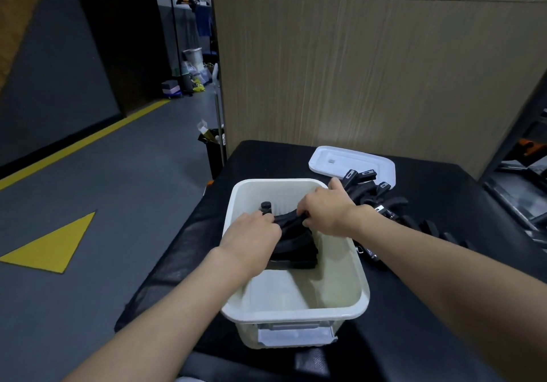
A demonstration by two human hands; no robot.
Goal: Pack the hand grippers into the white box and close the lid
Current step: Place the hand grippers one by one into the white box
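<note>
A white plastic box (349, 290) stands open on a black table. Inside it lie black hand grippers (296, 248), stacked toward the far half. My left hand (253, 235) reaches into the box and holds the top black gripper from the left. My right hand (324, 211) grips the same gripper's curved handle from the right, fingers curled over it. The white lid (340, 159) lies flat on the table behind the box. A pile of several more black hand grippers (376, 195) sits to the right of the box, partly on the lid.
The black table (444, 307) ends at a wooden panel wall (370, 70) behind it. Grey floor with yellow markings (53, 245) lies to the left. A black bin (214, 150) stands by the table's far left corner. A dark metal rack (521, 180) is at right.
</note>
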